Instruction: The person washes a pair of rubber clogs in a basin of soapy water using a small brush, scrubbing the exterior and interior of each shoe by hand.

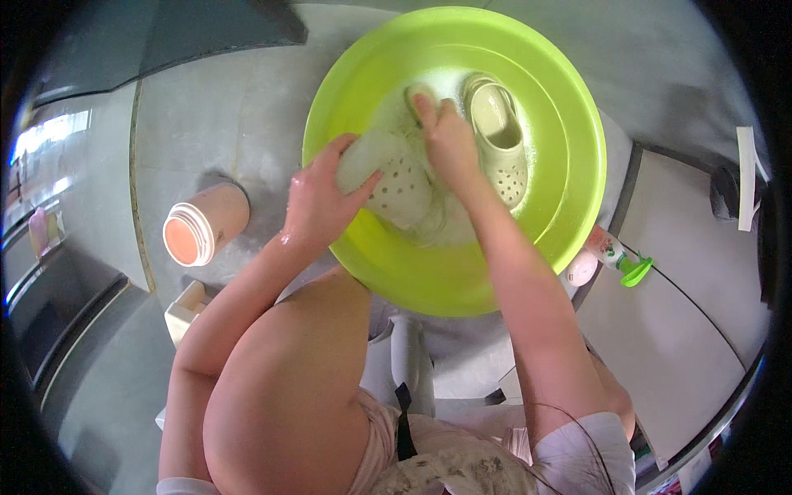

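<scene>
Clog (400, 190): held within the tub, left of its middle; its long axis is blurred by foam (450, 81).
Left hand (320, 198): clasped on the clog's left side, nearer to it than the other hand.
Right hand (448, 140): fingers bent; whether anything is gripped cannot be told. The clog is placed to their lower left.
Second clog (498, 132): set just right, toe toward the body.
Tub (577, 148): left rim is neared by the left wrist; more room is given rightward.

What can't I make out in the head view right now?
Head view:
Right hand: blur and suds obscure anything it grips.
Foamy clog: underside turned away from the camera.
Green-topped bottle: base hidden by green basin.
Lower-right items: cut off by dark picture rim.
</scene>
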Motion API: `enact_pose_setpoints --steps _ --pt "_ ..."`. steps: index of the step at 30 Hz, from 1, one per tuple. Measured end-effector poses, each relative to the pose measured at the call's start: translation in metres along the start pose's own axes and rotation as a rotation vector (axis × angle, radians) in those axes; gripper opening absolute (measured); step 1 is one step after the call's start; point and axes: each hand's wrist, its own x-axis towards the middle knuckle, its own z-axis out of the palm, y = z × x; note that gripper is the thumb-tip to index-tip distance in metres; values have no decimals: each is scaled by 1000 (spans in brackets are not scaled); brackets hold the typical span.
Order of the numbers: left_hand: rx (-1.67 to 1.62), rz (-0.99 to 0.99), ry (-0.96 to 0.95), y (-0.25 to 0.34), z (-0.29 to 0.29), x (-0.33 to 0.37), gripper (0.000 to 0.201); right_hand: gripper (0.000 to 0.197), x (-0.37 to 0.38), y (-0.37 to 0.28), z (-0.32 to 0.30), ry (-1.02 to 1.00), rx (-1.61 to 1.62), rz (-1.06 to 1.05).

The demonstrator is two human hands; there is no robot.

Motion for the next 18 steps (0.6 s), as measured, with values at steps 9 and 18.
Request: enact_pose_setpoints --steps 9,18 --pt "40 472 199 -11 -6 1 58 47 45 59 57 54 -224 190" --pt "157 163 -18 -12 -18 1 53 51 -79 -57 -23 -76 170 -425"
